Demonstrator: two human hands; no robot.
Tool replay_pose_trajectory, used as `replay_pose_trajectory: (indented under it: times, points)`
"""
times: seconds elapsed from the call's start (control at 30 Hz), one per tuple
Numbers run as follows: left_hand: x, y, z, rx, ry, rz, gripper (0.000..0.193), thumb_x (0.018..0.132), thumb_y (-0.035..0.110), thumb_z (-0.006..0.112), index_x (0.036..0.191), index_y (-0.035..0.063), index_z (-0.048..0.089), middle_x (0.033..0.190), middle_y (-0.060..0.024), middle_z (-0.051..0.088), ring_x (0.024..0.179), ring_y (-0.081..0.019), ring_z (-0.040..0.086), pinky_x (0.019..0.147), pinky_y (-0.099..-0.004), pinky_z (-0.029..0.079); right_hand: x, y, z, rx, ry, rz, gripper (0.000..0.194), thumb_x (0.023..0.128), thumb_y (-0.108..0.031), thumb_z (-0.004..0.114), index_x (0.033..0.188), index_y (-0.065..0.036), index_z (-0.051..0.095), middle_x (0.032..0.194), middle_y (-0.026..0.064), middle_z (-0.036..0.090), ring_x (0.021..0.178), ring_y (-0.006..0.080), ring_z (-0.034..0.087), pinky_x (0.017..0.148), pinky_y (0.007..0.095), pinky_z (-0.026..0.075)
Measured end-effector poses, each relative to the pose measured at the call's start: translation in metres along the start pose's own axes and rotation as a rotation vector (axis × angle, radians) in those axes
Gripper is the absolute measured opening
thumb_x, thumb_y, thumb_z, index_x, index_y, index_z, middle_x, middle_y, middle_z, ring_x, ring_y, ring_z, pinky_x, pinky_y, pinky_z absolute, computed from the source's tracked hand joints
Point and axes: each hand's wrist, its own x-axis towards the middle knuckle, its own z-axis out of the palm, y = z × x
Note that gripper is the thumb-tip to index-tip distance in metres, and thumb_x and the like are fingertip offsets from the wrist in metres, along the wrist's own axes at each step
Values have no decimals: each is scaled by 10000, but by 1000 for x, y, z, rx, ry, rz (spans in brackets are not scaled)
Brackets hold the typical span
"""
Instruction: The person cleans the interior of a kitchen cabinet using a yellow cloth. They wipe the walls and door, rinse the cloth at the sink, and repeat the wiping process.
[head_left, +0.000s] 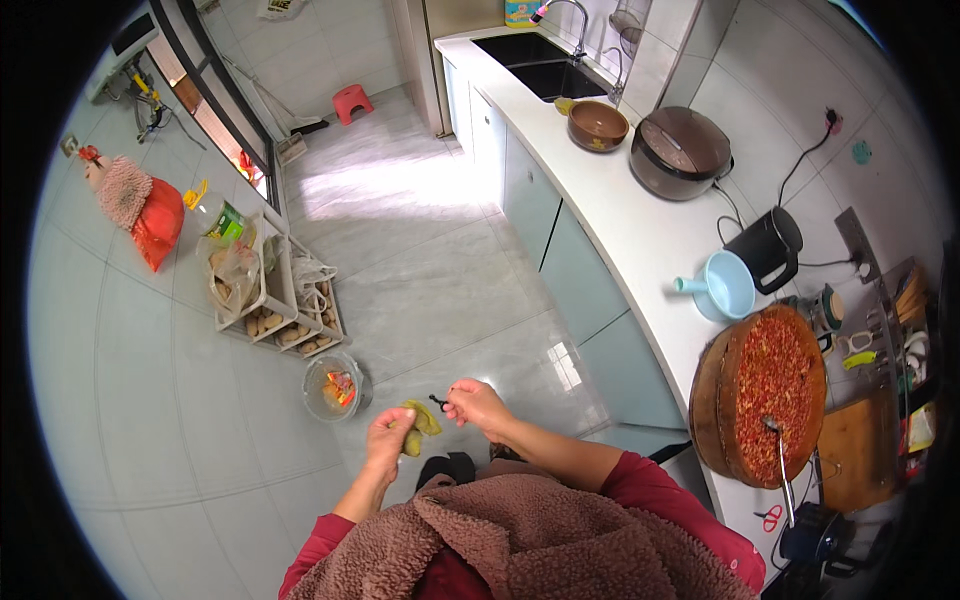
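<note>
My left hand (388, 441) pinches a limp, folded yellow-green piece (424, 418), possibly pickled greens or cloth; I cannot tell which. Just to its right, my right hand (478, 407) grips a small black object (438, 403) between thumb and fingers, too small to name surely. The two hands are a short gap apart, in front of my body and above the floor. Below and left of them stands a lined waste bin (313, 405) with orange and red wrappers inside.
A white rack (279, 304) of potatoes stands left. On the right, the white counter (600, 202) carries a brown bowl (598, 127), rice cooker (679, 152), black kettle (761, 244), blue ladle (724, 286), and chopped red chili (772, 382) on a round wooden block (712, 405). A red stool (352, 103) stands farther off.
</note>
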Motion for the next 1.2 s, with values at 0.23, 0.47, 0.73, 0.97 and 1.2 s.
replay_pose_trajectory:
  times: [0.23, 0.47, 0.73, 0.97, 1.2]
  points:
    - [88, 74, -89, -220, 43, 100, 217, 931, 71, 624, 1146, 66, 596, 1025, -42, 647, 904, -138, 614, 801, -294, 518, 107, -106, -95, 244, 517, -267, 82, 916, -143, 575, 892, -70, 603, 765, 48, 626, 693, 125, 594, 595, 258, 489]
    - [222, 179, -167, -102, -56, 94, 291, 903, 0, 578, 1187, 59, 564, 1046, -41, 638, 926, -153, 609, 796, -297, 512, 146, -185, -165, 370, 1067, -487, 63, 920, -113, 556, 878, -67, 565, 750, 37, 621, 623, 124, 598, 526, 251, 516]
    - [384, 305, -135, 191, -300, 186, 416, 901, 50, 576, 1311, 41, 499, 1162, -75, 605, 1033, -163, 590, 900, -298, 471, 178, -197, -138, 492, 1171, -486, 64, 935, -140, 582, 936, -96, 535, 794, 32, 622, 655, 145, 608, 525, 276, 506]
    - [517, 365, -74, 90, -297, 42, 355, 1014, 282, 490, 1144, -17, 631, 1021, -65, 673, 884, -147, 641, 805, -293, 517, 237, -275, -213, 562, 1374, -603, 137, 939, -218, 632, 910, -109, 554, 774, 18, 601, 605, 142, 582, 500, 265, 479]
    - [609, 454, -67, -54, -251, -88, 271, 995, 213, 519, 1139, 0, 604, 1004, -81, 665, 876, -188, 650, 782, -329, 539, 319, -354, -319, 554, 1638, -517, 282, 925, -234, 623, 854, 29, 550, 827, 131, 615, 650, 249, 676, 543, 332, 583]
